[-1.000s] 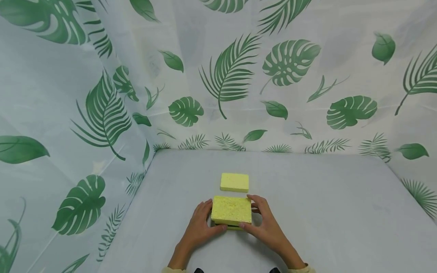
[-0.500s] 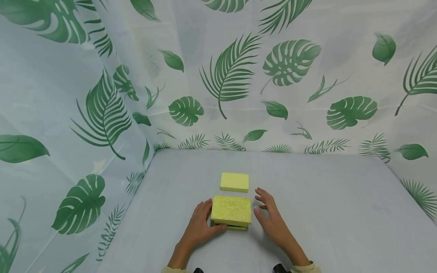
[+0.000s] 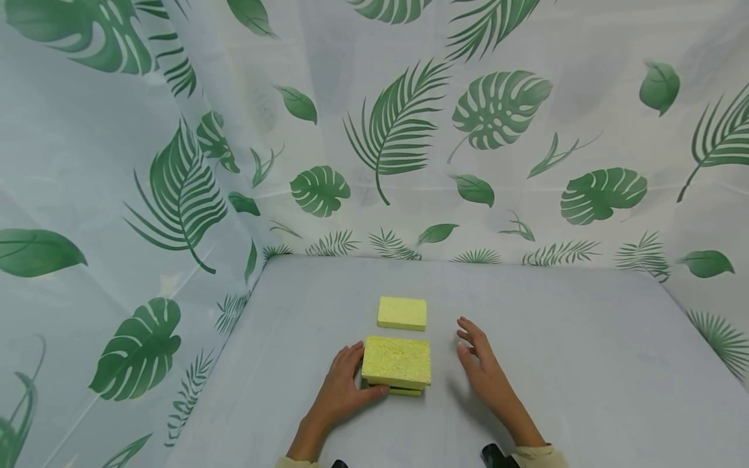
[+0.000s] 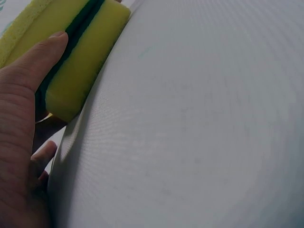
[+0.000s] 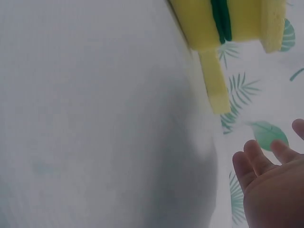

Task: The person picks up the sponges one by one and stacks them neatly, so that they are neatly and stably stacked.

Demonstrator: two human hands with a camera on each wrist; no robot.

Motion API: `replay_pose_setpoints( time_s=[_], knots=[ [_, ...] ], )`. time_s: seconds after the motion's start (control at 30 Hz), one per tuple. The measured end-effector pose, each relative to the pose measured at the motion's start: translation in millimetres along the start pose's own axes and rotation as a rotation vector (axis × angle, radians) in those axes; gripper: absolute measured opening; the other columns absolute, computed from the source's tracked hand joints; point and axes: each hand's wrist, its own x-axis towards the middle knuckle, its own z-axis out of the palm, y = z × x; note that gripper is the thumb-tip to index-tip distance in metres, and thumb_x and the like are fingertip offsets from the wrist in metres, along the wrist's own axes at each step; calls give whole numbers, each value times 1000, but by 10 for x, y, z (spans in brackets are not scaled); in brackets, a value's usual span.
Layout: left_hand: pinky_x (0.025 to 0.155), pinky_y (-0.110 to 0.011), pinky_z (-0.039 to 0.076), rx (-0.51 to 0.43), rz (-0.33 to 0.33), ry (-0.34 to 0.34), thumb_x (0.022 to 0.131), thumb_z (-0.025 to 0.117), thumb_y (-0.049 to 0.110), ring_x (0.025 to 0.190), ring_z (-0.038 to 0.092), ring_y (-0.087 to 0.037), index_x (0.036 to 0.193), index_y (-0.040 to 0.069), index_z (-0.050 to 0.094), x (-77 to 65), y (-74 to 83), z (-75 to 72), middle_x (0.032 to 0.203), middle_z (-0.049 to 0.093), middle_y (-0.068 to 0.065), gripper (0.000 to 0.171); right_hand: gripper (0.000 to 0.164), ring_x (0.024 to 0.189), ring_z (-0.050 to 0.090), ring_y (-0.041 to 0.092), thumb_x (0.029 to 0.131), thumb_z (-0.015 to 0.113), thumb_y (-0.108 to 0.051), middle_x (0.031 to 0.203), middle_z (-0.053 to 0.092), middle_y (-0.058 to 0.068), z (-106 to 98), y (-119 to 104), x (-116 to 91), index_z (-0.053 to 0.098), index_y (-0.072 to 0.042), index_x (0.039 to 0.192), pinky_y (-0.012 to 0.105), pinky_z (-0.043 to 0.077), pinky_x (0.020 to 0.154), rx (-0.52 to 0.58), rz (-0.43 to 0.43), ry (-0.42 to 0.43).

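Yellow with dark green layers, a stack of sponges (image 3: pixel 396 361) rests on the pale table (image 3: pixel 585 364). The person's left hand (image 3: pixel 345 385) grips the left end of the stack, thumb on its near side. The right hand (image 3: pixel 482 368) is apart from the stack, off its right side, fingers loosely bent. Another sponge (image 3: pixel 402 313) lies just behind the stack.

No text, label, brand, number or sign can be read in any view. On the near yellow sponge stack (image 3: pixel 396 361) and the far single yellow sponge (image 3: pixel 402 312), no lettering is made out. On the wall covering (image 3: pixel 409 195), only leaf figures are seen printed. On the white tabletop (image 4: pixel 180 123), a faint bluish trace (image 4: pixel 145 51) is seen, too weak to be read.
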Motion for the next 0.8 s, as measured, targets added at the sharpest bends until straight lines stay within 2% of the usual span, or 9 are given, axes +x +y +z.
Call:
replay_pose_setpoints(
  time_s=[0.13,0.2,0.47,0.8],
  knots=[
    [123,-67,28,1,5,1,85,85,59,154,32,-48,154,9,55,0,0,-7,161,48,-18,90,52,150,39,46,117,44,-15,171,28,21,-45,65,33,29,-6,167,42,37,111,7,3,6],
    [123,-67,28,4,13,0,85,85,59,153,33,-48,154,8,55,0,-2,-9,161,48,-18,90,52,149,39,47,117,44,-16,171,28,22,-69,96,53,28,-5,166,53,37,110,4,1,6],
    [122,-68,30,15,15,-4,86,84,60,153,33,-48,154,8,55,1,-5,-3,161,48,-18,90,57,148,38,51,115,49,-17,169,29,26,-143,204,131,28,-1,166,68,38,112,3,-6,0],
    [121,-69,30,23,22,7,86,85,60,153,33,-49,154,8,55,-4,-14,11,161,48,-18,91,66,151,35,51,111,60,-21,169,30,26,-159,252,245,28,-2,166,70,34,117,-11,46,-25]
  ],
)
